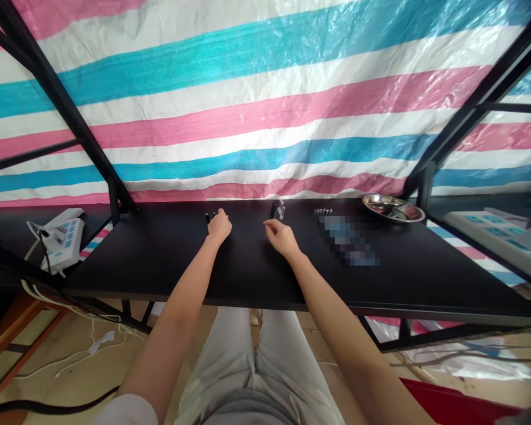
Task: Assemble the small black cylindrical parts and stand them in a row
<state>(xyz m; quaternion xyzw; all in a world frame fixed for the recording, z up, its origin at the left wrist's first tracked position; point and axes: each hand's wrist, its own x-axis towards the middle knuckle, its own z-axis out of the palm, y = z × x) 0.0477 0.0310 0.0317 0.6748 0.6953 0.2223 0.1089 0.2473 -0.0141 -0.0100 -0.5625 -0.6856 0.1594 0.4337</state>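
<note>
My left hand (220,228) is closed above the black table (248,271), its fingers curled at small dark stick-like pieces (207,218); whether it grips one of them is hidden. To the right, my right hand (281,237) is also closed, thumb and fingertips together, and anything between them is too small to make out. Just beyond its fingers stand a small black piece (274,210) and a cluster of clear pieces (282,209). Further right lies a row of small, shiny, coil-like pieces (323,211).
A shiny round metal dish (393,209) sits at the back right, with a blurred-out flat object (348,241) in front of it. Striped plastic sheeting (256,118) hangs behind the table between black metal frame bars (77,127). White power strips (68,242) lie at the left.
</note>
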